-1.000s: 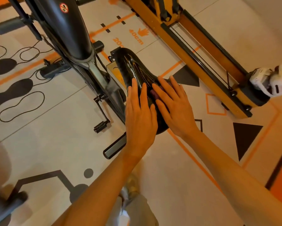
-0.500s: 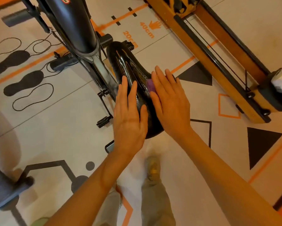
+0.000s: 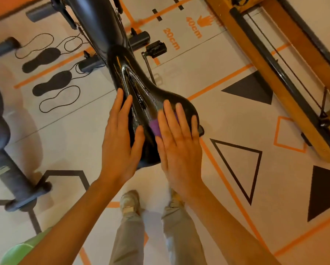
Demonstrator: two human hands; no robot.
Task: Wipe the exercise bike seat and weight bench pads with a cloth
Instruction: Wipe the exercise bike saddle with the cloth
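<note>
- The black exercise bike seat [image 3: 141, 96] sits in the middle of the frame, glossy and speckled with wet, its narrow nose pointing toward the top of the frame and its broad end toward the person.
- The left hand [image 3: 120, 138] lies flat on the left flank of the seat, fingers straight and close together, thumb spread along the centre groove; its grip is wide and holds nothing.
- The right hand [image 3: 179, 144] lies flat over the right half of the broad end, fingers straight and slightly fanned, pressing a purple cloth [image 3: 155, 127] against the seat. Its grip is wide too: the cloth is pinned under the palm and fingers, not pinched.
- Only a small corner of the cloth shows, peeping out beside the right thumb near the centre of the seat; the remainder is hidden under the hand.
- The bike frame [image 3: 97, 22] runs up to the top of the frame, with a pedal [image 3: 156, 47] just right of the seat's nose.
- A wooden rowing machine rail [image 3: 271, 64] slants down the upper right.
- The pale floor mat [image 3: 68, 142] carries orange lines, black triangles and footprint outlines at left.
- The person's shoes [image 3: 129, 203] and light trousers show at the bottom centre, below the seat.
</note>
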